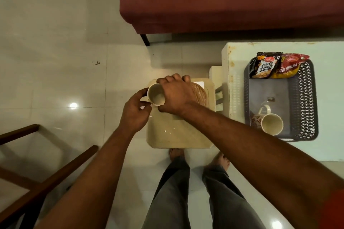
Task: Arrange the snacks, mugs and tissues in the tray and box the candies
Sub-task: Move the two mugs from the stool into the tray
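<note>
One mug (271,123) and two snack packets (266,66) sit in the gray tray (307,98).

Both bare forearms reach away from the body and meet over the middle of the scene, the right arm crossing in from the near right. The right hand (176,96), back up and knuckles to the far side, grips a mug (156,96) from the right. The left hand (134,114) curls its forefinger and thumb round the mug's left side.
</note>
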